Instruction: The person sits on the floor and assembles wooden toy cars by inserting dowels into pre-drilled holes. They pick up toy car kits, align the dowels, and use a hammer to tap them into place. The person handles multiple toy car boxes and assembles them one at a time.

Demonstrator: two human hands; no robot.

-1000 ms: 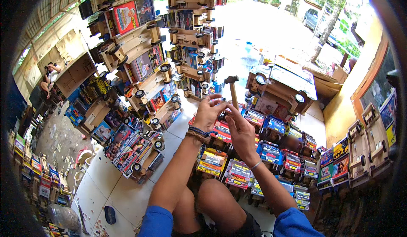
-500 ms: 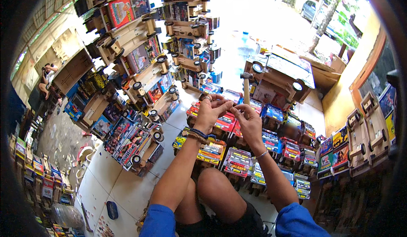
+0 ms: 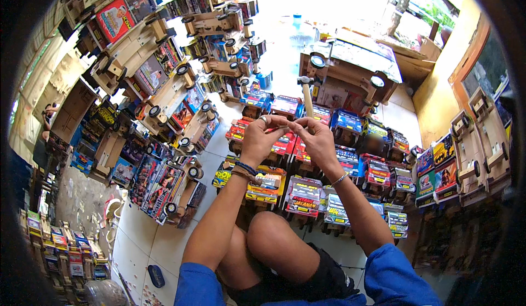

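Note:
In front of my knees, my left hand [image 3: 263,139] and my right hand [image 3: 316,140] meet at the fingertips, both closed in a pinch. Whatever small thing lies between the fingertips is too small to make out. A hammer [image 3: 308,99] with a wooden handle rises head up from my right hand, which appears to hold it; the handle's lower end is hidden behind the fingers. Beneath and beyond the hands stand rows of colourful toy trucks, among them a yellow-orange truck [image 3: 264,187], a red-and-grey truck [image 3: 304,196] and a blue truck [image 3: 347,121].
Tall stacks of wooden toy trucks [image 3: 159,95] rise at the left. A larger wooden truck body [image 3: 350,76] lies at the far right, near a clear plastic bottle [image 3: 296,32]. More trucks [image 3: 475,147] lean by the right wall. A dark blue case [image 3: 156,276] rests on the tiled floor [image 3: 134,235].
The view has shifted, so the trucks appear higher and further left. My hands have risen slightly in the picture, still together at the fingertips, and the hammer has moved with them.

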